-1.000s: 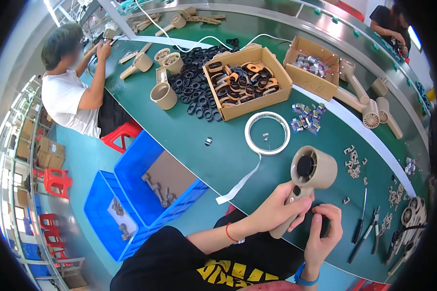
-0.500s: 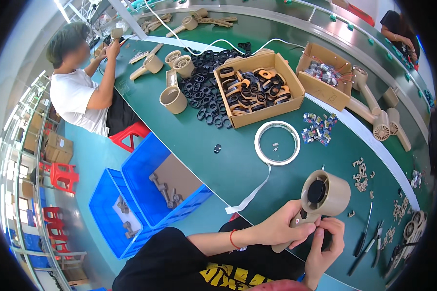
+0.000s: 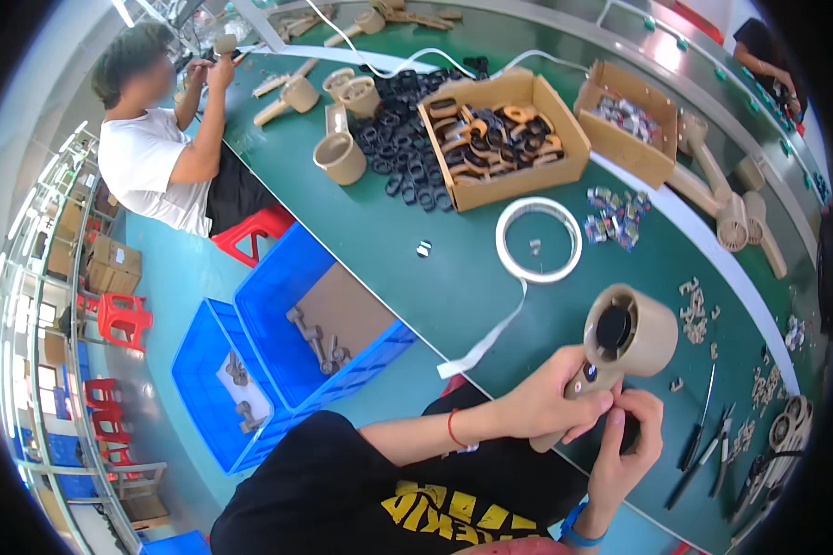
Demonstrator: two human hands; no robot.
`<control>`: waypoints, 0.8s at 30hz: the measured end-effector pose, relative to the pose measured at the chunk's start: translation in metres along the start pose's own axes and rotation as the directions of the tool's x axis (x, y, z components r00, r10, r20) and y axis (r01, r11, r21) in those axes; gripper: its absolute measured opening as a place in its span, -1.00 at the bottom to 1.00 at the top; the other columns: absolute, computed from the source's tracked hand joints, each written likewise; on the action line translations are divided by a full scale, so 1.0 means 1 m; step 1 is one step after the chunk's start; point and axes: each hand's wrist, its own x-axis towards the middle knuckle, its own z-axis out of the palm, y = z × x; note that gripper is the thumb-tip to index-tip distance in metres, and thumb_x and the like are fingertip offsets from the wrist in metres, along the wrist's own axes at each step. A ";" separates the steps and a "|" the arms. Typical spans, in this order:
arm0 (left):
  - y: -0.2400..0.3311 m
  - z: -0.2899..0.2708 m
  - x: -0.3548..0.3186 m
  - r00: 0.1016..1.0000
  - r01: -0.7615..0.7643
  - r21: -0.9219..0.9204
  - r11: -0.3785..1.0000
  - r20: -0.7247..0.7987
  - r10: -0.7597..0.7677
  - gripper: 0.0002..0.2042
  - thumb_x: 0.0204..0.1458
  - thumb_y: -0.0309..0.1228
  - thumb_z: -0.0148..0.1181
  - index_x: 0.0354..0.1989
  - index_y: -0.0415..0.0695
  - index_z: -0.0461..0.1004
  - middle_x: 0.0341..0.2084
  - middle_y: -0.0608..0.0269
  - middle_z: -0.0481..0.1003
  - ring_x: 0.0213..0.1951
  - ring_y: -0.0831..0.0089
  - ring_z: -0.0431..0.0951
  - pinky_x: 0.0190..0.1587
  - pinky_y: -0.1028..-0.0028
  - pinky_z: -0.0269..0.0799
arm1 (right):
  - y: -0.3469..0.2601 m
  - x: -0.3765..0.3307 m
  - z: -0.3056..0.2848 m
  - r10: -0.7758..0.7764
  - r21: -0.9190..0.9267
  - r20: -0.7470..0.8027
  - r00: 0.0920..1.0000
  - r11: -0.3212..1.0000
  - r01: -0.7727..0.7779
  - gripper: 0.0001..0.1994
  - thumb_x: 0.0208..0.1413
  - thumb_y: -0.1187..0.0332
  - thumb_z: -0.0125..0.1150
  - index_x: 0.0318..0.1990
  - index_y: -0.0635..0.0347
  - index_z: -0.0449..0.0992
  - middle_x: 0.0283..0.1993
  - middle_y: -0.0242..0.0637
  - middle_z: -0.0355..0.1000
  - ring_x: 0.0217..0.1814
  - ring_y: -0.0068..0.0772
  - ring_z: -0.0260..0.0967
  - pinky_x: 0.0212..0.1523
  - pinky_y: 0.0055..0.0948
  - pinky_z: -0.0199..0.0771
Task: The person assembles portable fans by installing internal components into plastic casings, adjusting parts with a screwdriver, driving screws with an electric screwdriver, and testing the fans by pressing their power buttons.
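Both-handed, left hand (image 3: pixel 546 404) and right hand (image 3: pixel 625 453) clasp the beige hair-dryer body (image 3: pixel 620 344).

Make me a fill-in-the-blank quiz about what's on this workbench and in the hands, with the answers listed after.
1. The left hand grips the handle of a tan ____-shaped casing.
2. The right hand touches the handle from ____.
3. The ring of white tape lies flat on the ____ table.
4. The two crates on the floor are ____.

Answers: hair dryer; below; green; blue
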 end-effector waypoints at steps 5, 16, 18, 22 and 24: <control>0.004 -0.003 -0.002 0.993 -0.028 -0.012 1.000 -0.112 0.027 -0.81 0.15 -0.50 0.11 -0.12 -0.25 0.29 -0.46 0.30 0.39 -0.60 0.63 0.40 -0.57 0.59 0.33 | -0.006 0.007 0.006 -0.024 0.034 0.010 1.000 0.999 0.023 -0.86 -0.10 0.65 0.19 -0.33 0.29 0.53 -0.30 -0.15 0.48 -0.14 -0.13 0.41 -0.06 -0.30 0.38; 0.000 0.006 0.007 0.981 0.024 0.148 0.989 -0.193 0.005 -0.76 0.11 -0.51 0.13 -0.07 -0.27 0.32 -0.42 0.31 0.43 -0.55 0.71 0.42 -0.53 0.64 0.35 | 0.003 0.007 0.000 -0.009 0.060 -0.002 1.000 0.998 0.009 -0.84 -0.11 0.66 0.21 -0.32 0.27 0.55 -0.31 -0.24 0.50 -0.13 -0.19 0.40 -0.08 -0.33 0.39; 0.004 0.008 0.004 0.974 0.053 0.204 0.978 -0.229 -0.006 -0.74 0.09 -0.50 0.15 -0.08 -0.28 0.32 -0.44 0.29 0.46 -0.54 0.66 0.46 -0.51 0.61 0.38 | 0.002 0.006 0.001 0.012 0.087 -0.027 1.000 0.996 -0.010 -0.85 -0.09 0.65 0.20 -0.32 0.28 0.55 -0.31 -0.23 0.50 -0.14 -0.19 0.40 -0.09 -0.34 0.39; -0.003 0.011 0.002 0.952 -0.018 0.440 0.898 -0.266 0.150 -0.71 0.02 -0.49 0.19 -0.10 -0.32 0.34 -0.48 0.17 0.53 -0.51 0.45 0.58 -0.45 0.49 0.46 | 0.000 0.003 0.005 0.030 0.107 -0.020 0.999 0.994 -0.028 -0.85 -0.09 0.65 0.20 -0.32 0.29 0.54 -0.31 -0.21 0.49 -0.14 -0.19 0.41 -0.09 -0.35 0.39; -0.004 0.011 0.005 0.952 0.002 0.446 0.895 -0.276 0.135 -0.70 0.01 -0.48 0.19 -0.10 -0.32 0.34 -0.48 0.14 0.54 -0.51 0.39 0.60 -0.44 0.46 0.47 | 0.004 0.003 0.005 0.040 0.090 -0.023 0.999 0.995 -0.038 -0.85 -0.08 0.66 0.20 -0.32 0.30 0.54 -0.32 -0.20 0.49 -0.15 -0.19 0.41 -0.10 -0.35 0.39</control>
